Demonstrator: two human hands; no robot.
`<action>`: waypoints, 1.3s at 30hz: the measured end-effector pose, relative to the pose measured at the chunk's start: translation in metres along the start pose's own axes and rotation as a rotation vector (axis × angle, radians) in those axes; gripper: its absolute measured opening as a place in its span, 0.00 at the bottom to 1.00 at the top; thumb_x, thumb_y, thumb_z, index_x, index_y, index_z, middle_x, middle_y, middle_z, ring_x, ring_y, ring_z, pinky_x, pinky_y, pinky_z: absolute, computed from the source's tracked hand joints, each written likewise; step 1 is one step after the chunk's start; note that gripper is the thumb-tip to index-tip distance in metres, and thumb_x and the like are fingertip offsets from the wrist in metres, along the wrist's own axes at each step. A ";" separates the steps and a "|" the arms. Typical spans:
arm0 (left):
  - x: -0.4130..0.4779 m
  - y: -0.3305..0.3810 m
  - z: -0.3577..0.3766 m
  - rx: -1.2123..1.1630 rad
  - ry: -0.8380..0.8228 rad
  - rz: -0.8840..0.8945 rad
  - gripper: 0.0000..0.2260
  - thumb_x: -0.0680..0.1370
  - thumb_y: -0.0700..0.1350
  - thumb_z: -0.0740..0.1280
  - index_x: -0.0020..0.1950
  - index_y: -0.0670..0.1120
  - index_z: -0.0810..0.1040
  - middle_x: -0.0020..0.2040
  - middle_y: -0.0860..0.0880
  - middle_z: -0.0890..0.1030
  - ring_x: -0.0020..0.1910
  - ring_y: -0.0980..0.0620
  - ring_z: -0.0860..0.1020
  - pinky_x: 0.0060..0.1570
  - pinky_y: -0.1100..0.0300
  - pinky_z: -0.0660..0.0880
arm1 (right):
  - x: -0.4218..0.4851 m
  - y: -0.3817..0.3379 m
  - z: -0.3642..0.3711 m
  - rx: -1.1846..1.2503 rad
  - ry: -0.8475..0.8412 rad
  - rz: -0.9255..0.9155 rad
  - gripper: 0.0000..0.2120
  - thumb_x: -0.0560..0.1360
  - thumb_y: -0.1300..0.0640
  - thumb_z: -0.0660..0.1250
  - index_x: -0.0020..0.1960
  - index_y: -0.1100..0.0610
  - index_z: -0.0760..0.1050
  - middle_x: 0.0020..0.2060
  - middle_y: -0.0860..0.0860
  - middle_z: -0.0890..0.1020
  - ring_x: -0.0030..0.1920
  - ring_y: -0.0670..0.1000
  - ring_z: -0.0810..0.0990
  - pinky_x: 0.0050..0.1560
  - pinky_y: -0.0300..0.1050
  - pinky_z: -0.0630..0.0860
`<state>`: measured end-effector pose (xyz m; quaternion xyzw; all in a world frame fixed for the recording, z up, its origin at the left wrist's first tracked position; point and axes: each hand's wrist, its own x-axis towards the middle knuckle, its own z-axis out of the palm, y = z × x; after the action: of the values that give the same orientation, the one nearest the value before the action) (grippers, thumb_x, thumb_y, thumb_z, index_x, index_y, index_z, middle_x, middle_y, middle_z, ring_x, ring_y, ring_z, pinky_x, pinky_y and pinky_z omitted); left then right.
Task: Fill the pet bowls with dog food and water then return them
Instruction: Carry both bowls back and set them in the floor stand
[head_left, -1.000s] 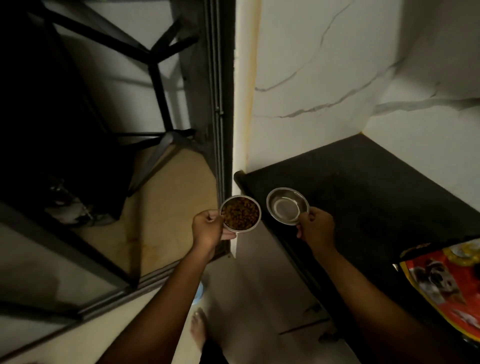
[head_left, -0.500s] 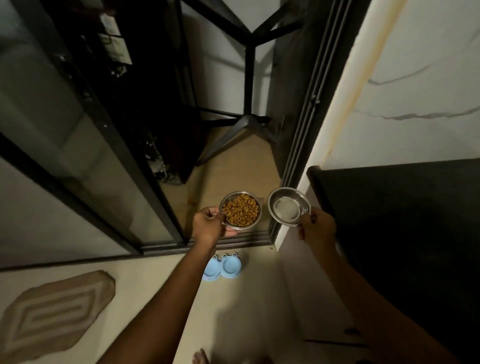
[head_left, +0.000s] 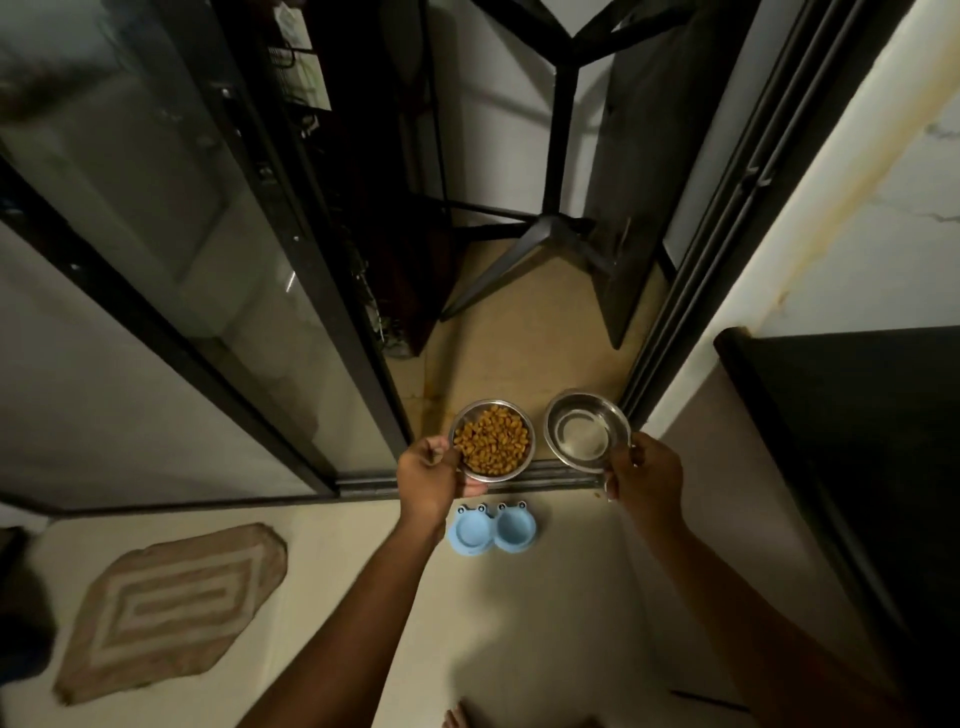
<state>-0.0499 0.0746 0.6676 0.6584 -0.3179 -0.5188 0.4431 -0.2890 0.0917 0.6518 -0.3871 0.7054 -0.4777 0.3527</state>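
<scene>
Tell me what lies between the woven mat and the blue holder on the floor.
Bare floor; only the left forearm crosses above it between mat and blue holder, head view.

Bare forearms, no sleeves, hands (head_left: 431, 475) ungloved, toes bare.

A home, at a doorway onto a small tiled balcony.
A black-framed sliding glass door (head_left: 218, 291) opens beside a cream marble-veined wall (head_left: 852, 218); a woven beige patterned floor mat (head_left: 171, 608) lies on the pale floor; a light-blue plastic double pet-bowl stand (head_left: 492, 529) sits by the door track; a black stone bench (head_left: 857, 415) stands at the right.
</scene>
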 end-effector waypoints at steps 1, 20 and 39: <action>0.005 -0.006 -0.004 0.006 0.001 0.000 0.06 0.81 0.34 0.61 0.54 0.33 0.74 0.49 0.27 0.80 0.31 0.41 0.83 0.29 0.53 0.82 | 0.001 0.008 0.007 0.008 -0.005 0.009 0.12 0.78 0.64 0.66 0.37 0.67 0.74 0.21 0.52 0.75 0.19 0.50 0.72 0.25 0.43 0.72; 0.134 -0.201 -0.003 -0.081 0.156 -0.027 0.04 0.80 0.33 0.62 0.51 0.35 0.77 0.44 0.37 0.82 0.29 0.45 0.83 0.31 0.52 0.83 | 0.071 0.192 0.119 -0.090 -0.147 -0.131 0.10 0.77 0.68 0.63 0.37 0.68 0.74 0.23 0.56 0.75 0.18 0.46 0.71 0.23 0.40 0.70; 0.310 -0.490 0.028 -0.104 0.291 -0.135 0.06 0.78 0.33 0.65 0.53 0.31 0.76 0.45 0.35 0.81 0.32 0.37 0.83 0.32 0.49 0.83 | 0.154 0.474 0.244 -0.082 -0.139 -0.103 0.07 0.78 0.68 0.63 0.42 0.63 0.76 0.24 0.54 0.75 0.19 0.43 0.73 0.23 0.32 0.69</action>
<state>-0.0170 -0.0061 0.0939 0.7225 -0.1781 -0.4625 0.4822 -0.2465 -0.0266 0.1112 -0.4692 0.6775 -0.4377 0.3596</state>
